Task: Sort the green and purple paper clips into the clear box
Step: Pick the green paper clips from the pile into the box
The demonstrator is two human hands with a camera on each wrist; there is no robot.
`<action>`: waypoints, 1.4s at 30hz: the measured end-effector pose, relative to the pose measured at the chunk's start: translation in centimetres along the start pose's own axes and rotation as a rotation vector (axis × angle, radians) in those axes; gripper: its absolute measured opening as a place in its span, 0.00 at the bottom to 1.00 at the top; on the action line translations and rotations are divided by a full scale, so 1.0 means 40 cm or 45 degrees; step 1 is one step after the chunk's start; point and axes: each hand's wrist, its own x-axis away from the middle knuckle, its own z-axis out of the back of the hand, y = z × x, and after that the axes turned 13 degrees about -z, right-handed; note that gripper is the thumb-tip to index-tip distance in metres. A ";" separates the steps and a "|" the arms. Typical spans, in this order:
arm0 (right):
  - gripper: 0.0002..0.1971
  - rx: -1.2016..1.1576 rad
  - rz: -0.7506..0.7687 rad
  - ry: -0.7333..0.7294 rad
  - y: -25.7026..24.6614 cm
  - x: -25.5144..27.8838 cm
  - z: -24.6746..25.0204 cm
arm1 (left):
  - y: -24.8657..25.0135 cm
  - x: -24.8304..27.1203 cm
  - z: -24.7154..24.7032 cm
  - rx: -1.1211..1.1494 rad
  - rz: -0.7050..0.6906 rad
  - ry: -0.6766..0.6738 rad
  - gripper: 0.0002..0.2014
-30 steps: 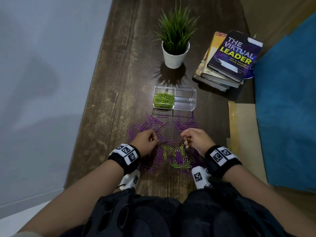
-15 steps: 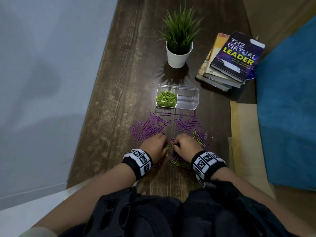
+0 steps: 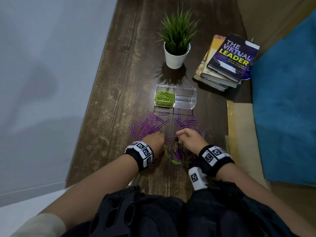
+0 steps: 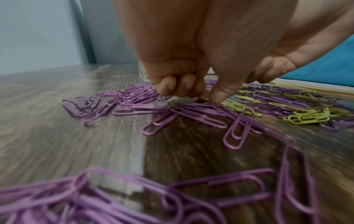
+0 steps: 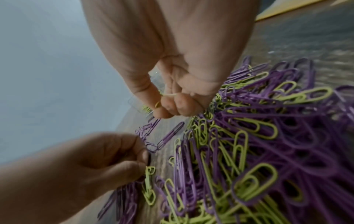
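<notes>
My left hand [image 3: 154, 141] sits low over the mixed pile on the counter [image 3: 119, 100], fingers [image 4: 218, 92] curled and pinching a green paper clip [image 5: 148, 174] at the pile's edge. My right hand [image 3: 191, 140] hovers just beside it, fingers [image 5: 172, 106] curled tight round a few green clips. Purple paper clips [image 3: 150, 127] lie scattered between my hands and the clear box [image 3: 185, 100]. The box's left compartment holds a heap of sorted green clips [image 3: 165, 98]. Behind it stand a potted plant [image 3: 177, 45] and a stack of books [image 3: 227, 60].
</notes>
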 end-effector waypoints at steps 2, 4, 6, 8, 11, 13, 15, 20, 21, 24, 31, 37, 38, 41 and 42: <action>0.12 -0.142 -0.065 -0.097 0.002 0.007 0.002 | -0.002 0.004 0.005 -0.018 0.016 -0.020 0.15; 0.13 -0.046 -0.041 -0.120 0.002 0.015 -0.011 | -0.012 0.015 0.008 -0.006 0.038 -0.018 0.15; 0.09 0.215 0.056 -0.054 0.001 0.023 -0.042 | -0.026 0.032 0.005 0.034 0.037 0.008 0.11; 0.06 0.483 0.152 0.030 0.001 0.030 -0.083 | -0.038 0.049 0.001 0.057 0.024 0.031 0.08; 0.10 0.802 0.329 0.141 0.010 0.026 -0.135 | -0.047 0.066 0.003 0.058 0.034 0.054 0.07; 0.11 0.887 0.368 0.167 0.016 0.023 -0.149 | -0.048 0.073 0.005 0.064 0.029 0.069 0.07; 0.12 0.920 0.367 0.178 0.024 0.020 -0.159 | -0.044 0.079 0.005 0.066 0.010 0.085 0.09; 0.10 0.855 0.361 0.190 0.030 0.032 -0.163 | -0.028 0.078 -0.001 0.022 -0.027 0.017 0.13; 0.07 0.800 0.343 0.194 0.027 0.036 -0.154 | -0.028 0.076 -0.002 0.012 -0.028 0.005 0.13; 0.02 0.429 0.197 0.217 0.023 0.054 -0.099 | -0.029 0.069 0.002 -0.012 -0.014 -0.050 0.13; 0.13 -0.453 -0.120 0.063 0.063 0.082 0.050 | -0.017 0.056 0.028 0.140 -0.012 -0.064 0.09; 0.07 -0.374 -0.234 0.160 0.109 0.089 0.086 | 0.020 0.024 0.039 0.930 0.211 0.200 0.05; 0.08 -0.194 -0.231 0.205 0.120 0.083 0.081 | 0.030 0.018 0.045 1.027 0.237 0.218 0.06; 0.08 0.153 -0.209 0.311 0.138 0.074 0.046 | 0.059 -0.003 0.042 1.250 0.312 0.214 0.10; 0.08 0.179 -0.201 0.327 0.140 0.074 0.032 | 0.071 -0.008 0.038 1.272 0.310 0.202 0.11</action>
